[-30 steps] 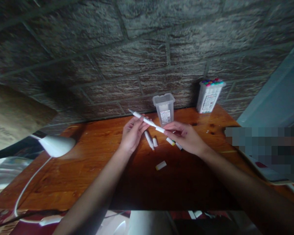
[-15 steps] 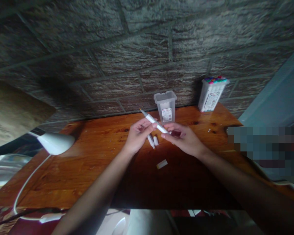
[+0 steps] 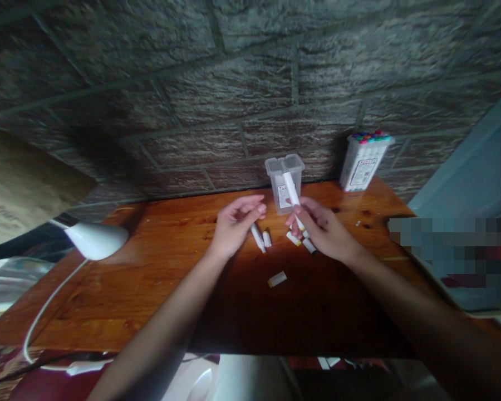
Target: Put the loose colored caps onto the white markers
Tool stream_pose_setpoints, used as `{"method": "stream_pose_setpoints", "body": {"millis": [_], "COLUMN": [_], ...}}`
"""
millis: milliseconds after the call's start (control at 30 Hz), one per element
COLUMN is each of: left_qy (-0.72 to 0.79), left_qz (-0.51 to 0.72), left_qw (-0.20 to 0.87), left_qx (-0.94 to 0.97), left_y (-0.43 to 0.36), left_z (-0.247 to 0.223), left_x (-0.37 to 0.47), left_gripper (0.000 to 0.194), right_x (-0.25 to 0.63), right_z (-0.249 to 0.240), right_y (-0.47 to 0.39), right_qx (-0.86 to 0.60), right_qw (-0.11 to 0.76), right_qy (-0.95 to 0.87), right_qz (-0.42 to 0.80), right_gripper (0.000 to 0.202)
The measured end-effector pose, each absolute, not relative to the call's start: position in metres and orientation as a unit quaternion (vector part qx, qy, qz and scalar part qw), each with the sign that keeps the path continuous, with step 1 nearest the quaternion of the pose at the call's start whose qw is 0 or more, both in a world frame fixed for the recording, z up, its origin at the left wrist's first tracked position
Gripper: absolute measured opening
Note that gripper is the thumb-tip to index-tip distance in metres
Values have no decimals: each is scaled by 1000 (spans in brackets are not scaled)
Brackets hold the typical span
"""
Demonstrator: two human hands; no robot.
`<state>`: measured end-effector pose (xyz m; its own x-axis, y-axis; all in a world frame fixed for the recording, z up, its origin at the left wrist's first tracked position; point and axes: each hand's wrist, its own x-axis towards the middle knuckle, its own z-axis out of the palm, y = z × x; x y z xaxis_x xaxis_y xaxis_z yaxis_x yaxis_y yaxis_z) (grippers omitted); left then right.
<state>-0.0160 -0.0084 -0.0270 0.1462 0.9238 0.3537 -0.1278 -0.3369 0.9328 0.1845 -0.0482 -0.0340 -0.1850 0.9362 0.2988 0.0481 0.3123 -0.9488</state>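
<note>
A white marker [image 3: 291, 192] is held in my right hand [image 3: 323, 227], its upper end in front of a clear plastic box [image 3: 271, 167]. My left hand [image 3: 237, 224] is apart from it, fingers curved with a gap between them and nothing held. Just right of my left hand, another white marker [image 3: 258, 238] lies on the wooden table beside a white cap [image 3: 267, 239]. Several small white caps [image 3: 309, 246] lie under and beside my right hand. Nearer the front is one more cap [image 3: 277, 279] with a yellow end.
A box full of colourful-ended markers [image 3: 364, 161] stands at the back right of the wooden table [image 3: 158, 267], against a brick wall [image 3: 183, 122]. At the left are a white lamp-like object [image 3: 98, 240], its cable [image 3: 45, 305] and a brown paper bag [image 3: 25, 184].
My left hand has let go of the white marker. My right hand now holds it more upright, in front of the clear box, and more caps beneath that hand show.
</note>
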Motion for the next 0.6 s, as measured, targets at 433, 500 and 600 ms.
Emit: {"method": "stream_pose_setpoints", "body": {"millis": [433, 500, 600], "left_qy": [419, 418, 386], "left_qz": [572, 564, 530], "left_qw": [411, 361, 268], "left_qx": [573, 614, 706], "left_y": [-4, -6, -13], "left_z": [-33, -34, -34], "left_x": [-17, -17, -16], "left_gripper": [56, 54, 40], "right_x": [189, 190, 193], "right_z": [-21, -19, -20], "right_y": [-52, -52, -51], "right_qx": [-350, -339, -335], "right_qw": [540, 527, 540], "right_qy": [-593, -598, -579], "right_qz": [484, 499, 510], "right_gripper": [38, 35, 32]}}
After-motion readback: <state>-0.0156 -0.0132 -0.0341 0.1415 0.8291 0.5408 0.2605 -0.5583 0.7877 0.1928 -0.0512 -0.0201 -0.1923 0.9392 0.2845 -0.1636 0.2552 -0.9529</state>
